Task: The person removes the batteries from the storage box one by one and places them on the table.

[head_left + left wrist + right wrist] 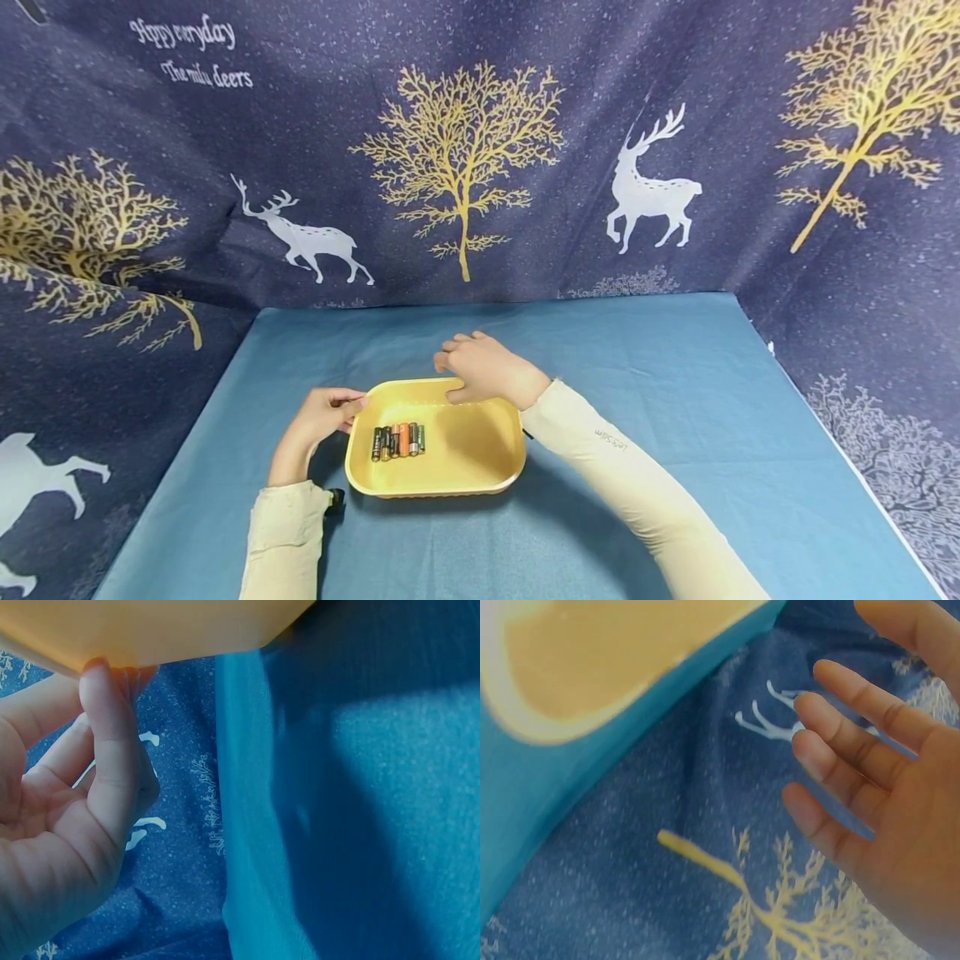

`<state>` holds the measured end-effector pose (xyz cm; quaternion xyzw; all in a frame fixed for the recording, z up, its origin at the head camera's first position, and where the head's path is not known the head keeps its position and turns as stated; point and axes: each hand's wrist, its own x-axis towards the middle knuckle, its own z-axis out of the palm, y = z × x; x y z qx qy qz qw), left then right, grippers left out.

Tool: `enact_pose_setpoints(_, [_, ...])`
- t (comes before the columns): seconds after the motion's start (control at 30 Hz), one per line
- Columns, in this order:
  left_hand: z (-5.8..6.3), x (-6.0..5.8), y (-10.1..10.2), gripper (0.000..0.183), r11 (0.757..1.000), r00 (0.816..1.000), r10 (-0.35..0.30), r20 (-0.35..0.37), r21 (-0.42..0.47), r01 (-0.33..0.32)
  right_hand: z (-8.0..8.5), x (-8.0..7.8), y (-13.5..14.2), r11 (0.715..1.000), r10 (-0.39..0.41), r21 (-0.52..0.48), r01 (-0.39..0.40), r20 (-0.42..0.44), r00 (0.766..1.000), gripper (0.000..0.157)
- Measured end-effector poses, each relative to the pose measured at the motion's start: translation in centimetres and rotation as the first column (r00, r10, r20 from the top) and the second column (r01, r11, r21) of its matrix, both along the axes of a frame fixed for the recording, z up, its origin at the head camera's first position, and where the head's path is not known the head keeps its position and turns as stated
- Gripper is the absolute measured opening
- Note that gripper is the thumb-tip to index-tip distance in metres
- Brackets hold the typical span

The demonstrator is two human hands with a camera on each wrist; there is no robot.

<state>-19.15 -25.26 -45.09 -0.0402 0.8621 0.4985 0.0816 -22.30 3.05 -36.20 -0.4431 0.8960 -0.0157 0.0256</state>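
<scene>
A yellow tray [472, 467] sits in the middle of the blue cloth, and several batteries [404, 439] stand side by side in a row in its left half. One battery is orange, the others mostly dark with copper or green parts. At the tray's upper left corner my left hand [324, 414] pinches the rim between thumb and fingers; the left wrist view shows this hand [82, 772] from below. My right hand [487, 367] hovers over the tray's far rim, holding nothing. In the right wrist view its fingers [855, 742] are spread and relaxed, apart from the tray.
Blue cloth [675, 433] covers the table. Behind it and at both sides hangs a dark blue curtain [525, 167] printed with white deer and golden trees. A small black object [335, 502] shows at the left sleeve's cuff.
</scene>
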Motion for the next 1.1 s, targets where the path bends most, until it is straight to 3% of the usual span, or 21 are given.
enact_pose_setpoints(0.27, [0.0,0.1,0.0,0.031,1.0,1.0,0.001,-0.001,-0.005,-0.001,-1.4,0.4,-2.8,0.999,0.025,0.044,-0.024,-0.023,0.999,0.035])
enact_pose_setpoints(0.6, [0.0,0.0,0.0,0.03,1.0,1.0,-0.003,-0.007,0.004,0.003,-3.2,0.4,-5.2,0.993,0.007,0.119,-0.01,0.025,1.0,0.038])
enact_pose_setpoints(0.87, [0.0,0.0,0.0,0.03,1.0,1.0,-0.004,-0.009,0.01,0.004,-4.3,0.9,-6.8,0.976,-0.031,0.217,0.012,0.082,0.996,0.041])
enact_pose_setpoints(1.1, [0.1,0.0,0.1,0.03,1.0,1.0,0.002,-0.001,0.016,-0.002,-5.5,0.9,-7.7,0.96,-0.093,0.274,0.06,0.111,0.989,0.033])
